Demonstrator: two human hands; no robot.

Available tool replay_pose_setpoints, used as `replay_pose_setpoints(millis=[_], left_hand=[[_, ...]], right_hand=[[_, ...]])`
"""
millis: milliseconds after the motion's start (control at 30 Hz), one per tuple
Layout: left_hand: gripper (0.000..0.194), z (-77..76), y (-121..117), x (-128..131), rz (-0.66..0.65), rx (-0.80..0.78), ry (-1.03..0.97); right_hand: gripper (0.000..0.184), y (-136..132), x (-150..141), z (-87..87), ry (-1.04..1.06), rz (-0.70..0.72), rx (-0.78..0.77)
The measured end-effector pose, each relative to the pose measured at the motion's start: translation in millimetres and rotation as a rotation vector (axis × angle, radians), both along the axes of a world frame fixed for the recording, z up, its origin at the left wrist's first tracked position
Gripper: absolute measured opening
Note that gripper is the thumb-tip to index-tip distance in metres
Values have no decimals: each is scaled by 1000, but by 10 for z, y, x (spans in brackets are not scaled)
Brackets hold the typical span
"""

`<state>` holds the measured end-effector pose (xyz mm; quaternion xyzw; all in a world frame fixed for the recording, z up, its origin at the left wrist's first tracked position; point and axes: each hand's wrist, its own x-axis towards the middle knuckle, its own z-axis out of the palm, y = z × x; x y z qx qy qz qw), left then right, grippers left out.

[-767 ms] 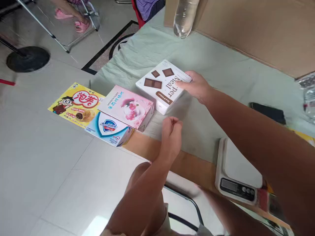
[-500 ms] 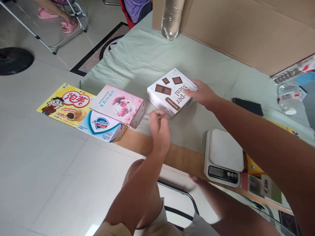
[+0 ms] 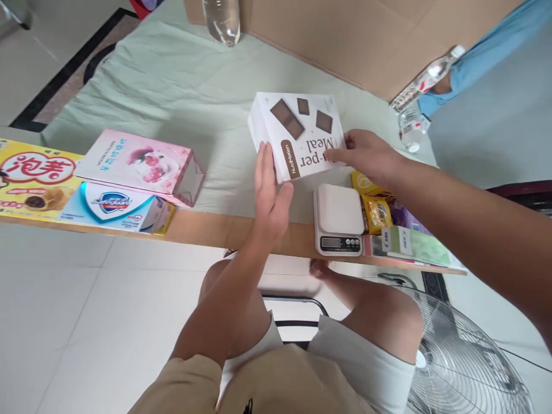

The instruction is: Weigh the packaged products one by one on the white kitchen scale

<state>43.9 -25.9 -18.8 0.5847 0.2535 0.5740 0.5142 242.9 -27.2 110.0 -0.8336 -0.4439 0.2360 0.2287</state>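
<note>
You're in an indoor room, its exact kind unclear; you have a cloth-covered table, pale floor tiles and a fan.

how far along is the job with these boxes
Looks done: the pink box lies partly over the soap box, with the yellow box alongside. In hand: the white box, gripped by the right hand, left hand against its side. Seemingly left: placing the white box, which is apart from that group; its intended spot isn't shown.
</note>
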Motion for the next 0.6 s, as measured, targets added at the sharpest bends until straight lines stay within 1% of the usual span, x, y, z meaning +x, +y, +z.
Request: replay_pose_setpoints(millis=[67,133,200,267,333,467,533,600], left_hand=[[68,15,-120,48,-66,29,32],[71,10,-218,102,-107,13,83],[71,-6,-296,152,-130,-10,125],[64,-20,-358,190,-144,-38,152],[55,-28,-406,217,-154,-65,176],[42,-21,-447,255,-169,-150,215],[36,-12,-441,269,-173,-200,226],[31,-7,-418,278,-170,-237,236]], right_hand=[[35,-319,108,167,-111,-56,-73],[39,-598,198,256,-164,-101,-182],[41,-811,261,280,-179,-122,-290],[41,-955,294,271,-185,-130,-359],[40,-1038,309,247,-184,-116,-398],[43,-1080,343,195,-228,-19,-473],[44,-1092,362,186,-246,18,-491],[42,-1132,367,201,-286,22,-484]])
